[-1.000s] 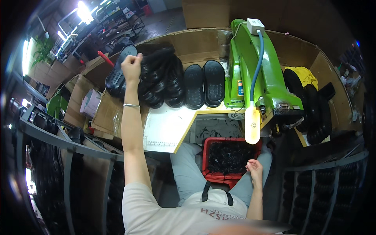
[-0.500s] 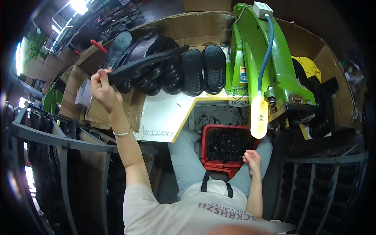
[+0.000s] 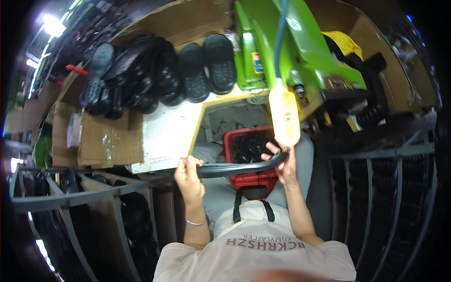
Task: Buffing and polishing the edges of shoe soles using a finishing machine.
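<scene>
A long black shoe sole is stretched level in front of my lap, seen edge-on. At its left end my left hand pinches it between thumb and fingers. My right hand holds the other end, which curves up; its fingers are partly spread around the edge, just below a glowing yellow lamp head. Beyond, on the white tabletop, two black soles lie side by side, studded surface up. Left of them, more black soles are piled up.
A green machine stands behind the lamp. Under the table opening is a red bin with black scraps. Cardboard walls border the table. Metal racks with black soles flank me left and right. Yellow cloth lies behind the machine.
My left hand has brought the black sole down from over the piled soles to my lap. My right hand has risen and taken its other end. The whole view has shifted.
</scene>
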### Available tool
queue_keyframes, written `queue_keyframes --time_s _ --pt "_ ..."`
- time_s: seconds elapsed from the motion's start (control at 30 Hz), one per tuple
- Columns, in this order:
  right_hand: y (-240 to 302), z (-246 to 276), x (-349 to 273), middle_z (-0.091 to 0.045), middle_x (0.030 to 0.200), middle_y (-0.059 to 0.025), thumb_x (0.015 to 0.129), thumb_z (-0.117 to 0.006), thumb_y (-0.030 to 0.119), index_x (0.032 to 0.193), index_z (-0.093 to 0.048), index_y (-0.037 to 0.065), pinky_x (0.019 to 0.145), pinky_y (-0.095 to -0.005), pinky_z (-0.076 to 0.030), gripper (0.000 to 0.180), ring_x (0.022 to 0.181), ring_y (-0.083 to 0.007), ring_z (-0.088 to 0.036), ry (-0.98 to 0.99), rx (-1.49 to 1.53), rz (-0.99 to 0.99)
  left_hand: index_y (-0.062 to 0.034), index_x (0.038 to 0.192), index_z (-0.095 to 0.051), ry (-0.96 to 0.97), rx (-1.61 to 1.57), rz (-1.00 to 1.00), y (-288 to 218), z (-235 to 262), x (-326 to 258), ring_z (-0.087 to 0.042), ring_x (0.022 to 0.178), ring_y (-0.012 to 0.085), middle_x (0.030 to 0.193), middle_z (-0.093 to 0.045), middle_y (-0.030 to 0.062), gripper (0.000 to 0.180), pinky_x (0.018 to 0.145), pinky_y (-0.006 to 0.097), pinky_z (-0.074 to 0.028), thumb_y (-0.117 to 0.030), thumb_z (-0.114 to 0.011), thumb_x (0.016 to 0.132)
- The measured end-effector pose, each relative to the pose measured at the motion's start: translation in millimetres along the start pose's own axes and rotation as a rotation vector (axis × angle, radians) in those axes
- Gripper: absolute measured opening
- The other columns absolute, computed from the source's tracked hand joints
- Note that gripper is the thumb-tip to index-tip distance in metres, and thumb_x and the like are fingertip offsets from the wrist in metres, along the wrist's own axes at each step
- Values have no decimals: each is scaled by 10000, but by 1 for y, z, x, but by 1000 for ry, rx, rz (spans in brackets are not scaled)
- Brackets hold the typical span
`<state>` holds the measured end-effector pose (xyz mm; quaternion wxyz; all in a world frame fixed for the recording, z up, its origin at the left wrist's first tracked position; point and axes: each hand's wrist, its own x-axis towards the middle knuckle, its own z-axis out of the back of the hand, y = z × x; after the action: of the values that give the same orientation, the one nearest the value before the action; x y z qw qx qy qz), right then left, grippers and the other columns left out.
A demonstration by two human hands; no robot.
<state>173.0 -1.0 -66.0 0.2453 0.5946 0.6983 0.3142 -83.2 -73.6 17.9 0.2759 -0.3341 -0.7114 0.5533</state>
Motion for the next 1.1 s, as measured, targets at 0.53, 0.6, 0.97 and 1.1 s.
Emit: queue_keyframes --time_s 0.53,0.6,0.97,1.1 --pt "110 38 53 -420 1347 -81 730 -846 213 1423 -344 54 990 -299 -404 871 1172 -184 -470 -223 -549 457 -9 949 -571 538 242 -327 31 -122 11 -605 816 164 893 -595 62 404 740 285 -502 -7 -839 647" --pt "102 44 55 -435 1334 -96 736 -837 179 1417 -358 25 952 -289 -423 847 1162 -188 -481 -234 -594 447 -3 915 -608 482 229 -344 36 -115 13 -623 783 216 879 -598 91 406 701 313 -507 -47 -865 604" --pt "54 22 59 -522 1269 -126 675 -840 5 1369 -410 -23 938 -330 -477 817 1129 -204 -531 -221 -463 467 20 945 -591 477 238 -204 19 -73 33 -614 841 167 914 -552 67 407 721 280 -529 35 -837 621" --pt "41 7 55 -518 1265 -144 616 -851 -55 1346 -385 -23 955 -351 -484 866 1126 -219 -538 -212 -422 481 6 926 -583 476 250 -233 27 -49 45 -600 815 144 890 -562 56 390 705 259 -501 90 -796 611"
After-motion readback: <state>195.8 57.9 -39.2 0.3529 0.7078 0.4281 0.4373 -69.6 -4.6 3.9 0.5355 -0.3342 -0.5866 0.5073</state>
